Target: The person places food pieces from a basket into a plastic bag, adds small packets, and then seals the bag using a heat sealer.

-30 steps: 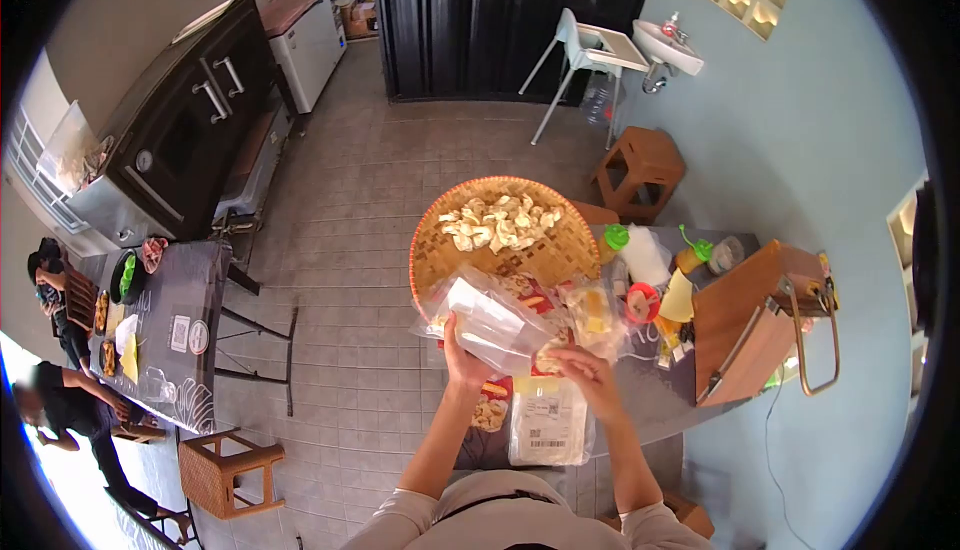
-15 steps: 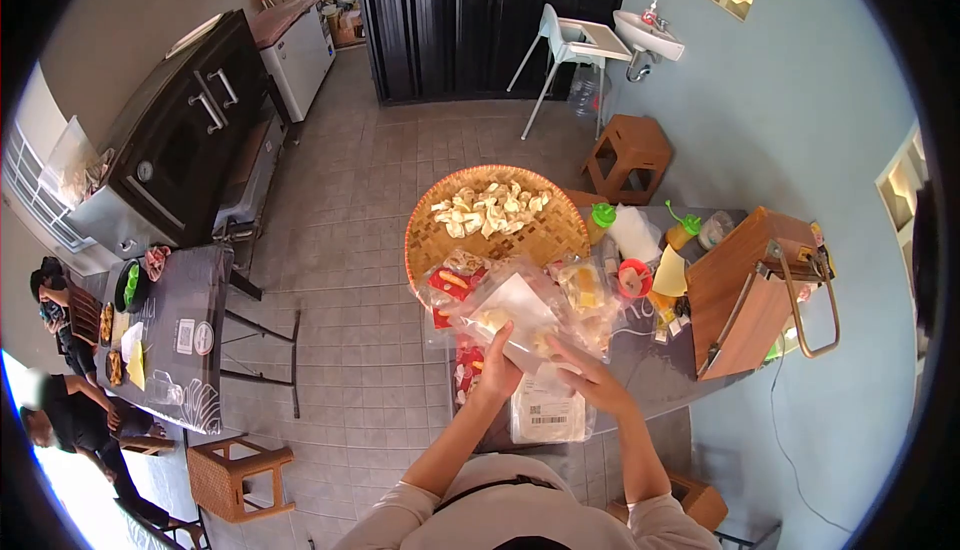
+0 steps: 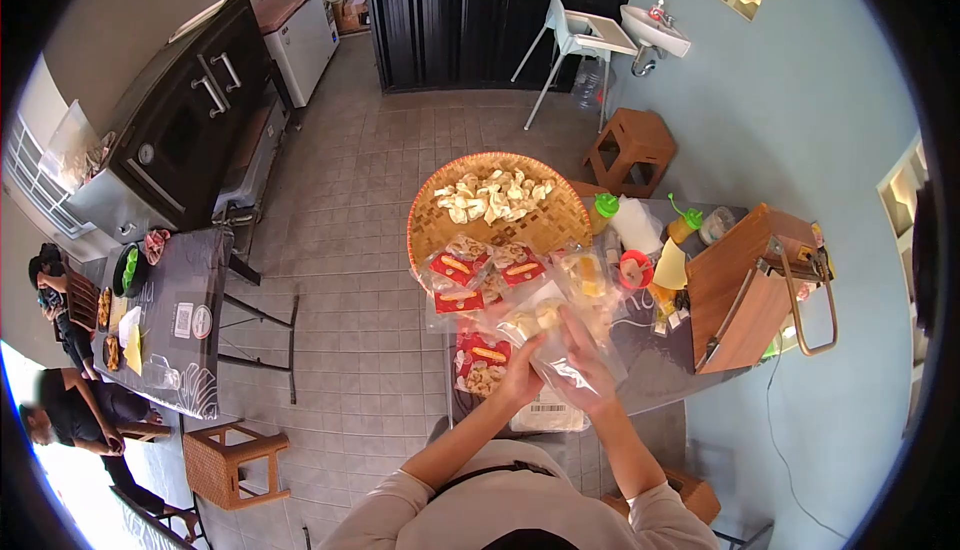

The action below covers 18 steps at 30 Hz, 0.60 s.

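Both hands meet over the dark table (image 3: 655, 365) just in front of me. My left hand (image 3: 522, 382) and my right hand (image 3: 585, 365) grip a clear plastic bag (image 3: 545, 335) with pale snack pieces inside. Sealed snack packs with red labels (image 3: 462, 280) lie to the left of the bag, and another red-labelled pack (image 3: 482, 365) sits beside my left hand. A flat packet with a barcode label (image 3: 548, 416) lies under my wrists. Beyond the packs stands a round woven tray (image 3: 440, 240) holding pale crackers (image 3: 495, 200).
A wooden box with a metal handle (image 3: 760, 285) stands at the table's right, with bottles with green caps (image 3: 604, 212) and a red-rimmed cup (image 3: 634, 270) beside it. Wooden stools (image 3: 632, 155), a white high chair (image 3: 580, 45), a second table (image 3: 175, 325) and two people at far left.
The bag has come down from in front of the woven tray to low over the table, and both hands have closed together on it. The red-labelled packs are now uncovered.
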Available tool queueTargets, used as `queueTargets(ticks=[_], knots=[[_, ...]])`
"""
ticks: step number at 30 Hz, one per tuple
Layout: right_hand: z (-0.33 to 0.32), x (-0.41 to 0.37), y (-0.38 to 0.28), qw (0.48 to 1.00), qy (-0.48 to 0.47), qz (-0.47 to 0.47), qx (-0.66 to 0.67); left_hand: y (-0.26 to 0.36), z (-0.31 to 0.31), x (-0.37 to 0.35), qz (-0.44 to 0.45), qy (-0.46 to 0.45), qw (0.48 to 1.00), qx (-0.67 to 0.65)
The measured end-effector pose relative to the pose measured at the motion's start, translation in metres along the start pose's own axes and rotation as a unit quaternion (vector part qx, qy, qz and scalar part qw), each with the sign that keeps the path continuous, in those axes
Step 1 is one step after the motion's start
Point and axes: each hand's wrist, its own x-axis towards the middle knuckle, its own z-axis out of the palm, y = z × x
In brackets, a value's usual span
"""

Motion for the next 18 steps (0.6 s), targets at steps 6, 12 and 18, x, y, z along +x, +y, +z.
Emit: queueTargets(ticks=[6, 12, 18], knots=[[0.011, 0.0, -0.006, 0.648, -0.016, -0.256, -0.717, -0.015, -0.013, -0.006, 0.001, -0.012, 0.999, 0.053], [0.011, -0.007, 0.004, 0.822, 0.01, -0.131, -0.554, -0.012, -0.021, -0.007, -0.036, -0.038, 0.998, 0.037], [0.008, -0.005, 0.001, 0.849, 0.003, -0.112, -0.516, 0.01, -0.007, -0.008, -0.062, -0.034, 0.996, -0.049]])
